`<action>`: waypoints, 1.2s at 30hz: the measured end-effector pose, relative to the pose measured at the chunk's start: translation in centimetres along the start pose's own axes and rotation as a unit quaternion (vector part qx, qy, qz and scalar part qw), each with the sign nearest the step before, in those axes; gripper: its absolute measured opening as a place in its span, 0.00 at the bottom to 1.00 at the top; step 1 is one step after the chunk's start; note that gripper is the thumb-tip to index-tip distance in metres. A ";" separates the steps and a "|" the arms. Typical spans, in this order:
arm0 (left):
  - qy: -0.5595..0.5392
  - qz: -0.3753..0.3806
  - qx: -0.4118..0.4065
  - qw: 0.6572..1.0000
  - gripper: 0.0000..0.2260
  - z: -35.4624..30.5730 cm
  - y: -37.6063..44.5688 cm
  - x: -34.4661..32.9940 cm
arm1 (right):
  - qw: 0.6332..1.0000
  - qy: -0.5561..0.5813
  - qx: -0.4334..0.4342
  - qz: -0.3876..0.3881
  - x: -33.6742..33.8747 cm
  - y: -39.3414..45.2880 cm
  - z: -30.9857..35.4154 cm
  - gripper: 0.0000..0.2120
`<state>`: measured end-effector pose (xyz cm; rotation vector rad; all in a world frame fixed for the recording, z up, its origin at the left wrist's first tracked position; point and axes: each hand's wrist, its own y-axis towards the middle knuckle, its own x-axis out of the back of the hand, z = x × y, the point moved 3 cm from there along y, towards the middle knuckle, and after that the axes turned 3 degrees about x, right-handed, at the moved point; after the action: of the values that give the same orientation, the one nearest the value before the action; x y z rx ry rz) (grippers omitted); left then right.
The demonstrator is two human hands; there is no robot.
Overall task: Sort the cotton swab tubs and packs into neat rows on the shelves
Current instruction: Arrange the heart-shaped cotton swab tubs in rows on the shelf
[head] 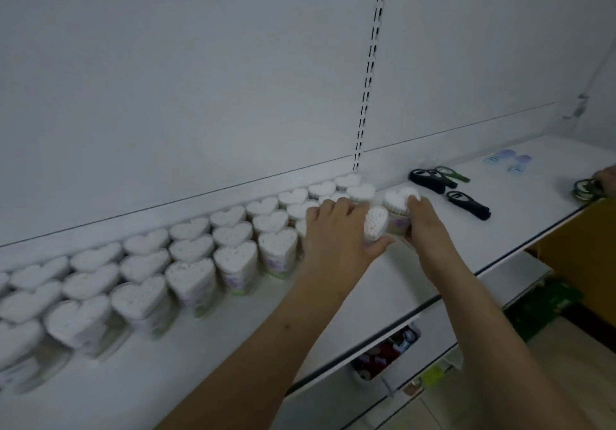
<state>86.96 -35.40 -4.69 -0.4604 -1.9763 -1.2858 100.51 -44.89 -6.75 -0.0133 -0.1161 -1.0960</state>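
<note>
tilted tub (pixel 376 223) between left hand (pixel 336 229), right hand (pixel 428 226)

Clear glossy plastic tubs (pixel 278 253) (white cotton tips packed inside) stand on a smooth matt-white shelf (pixel 433 246).

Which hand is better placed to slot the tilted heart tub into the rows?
Probably the left hand: it holds the tilted tub beside the rows' right end; the right hand grips another tub.
</note>
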 end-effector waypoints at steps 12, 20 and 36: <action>0.171 -0.023 0.038 0.984 0.24 -0.2 0.0 -3.7 | 0.988 -0.075 0.049 0.125 -0.9 3.0 -3.3 0.23; 0.129 0.010 0.025 0.991 0.24 0.5 -0.6 -3.4 | 0.979 -0.083 0.129 0.137 -0.4 2.5 -4.5 0.17; 0.081 -0.018 0.059 0.995 0.28 1.3 -1.5 0.7 | 0.974 -0.126 0.184 0.040 -0.5 -0.8 -1.6 0.36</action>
<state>85.04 -34.99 -5.46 -0.2564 -1.9191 -1.1823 99.68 -44.92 -8.45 0.1740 -0.5418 -0.9746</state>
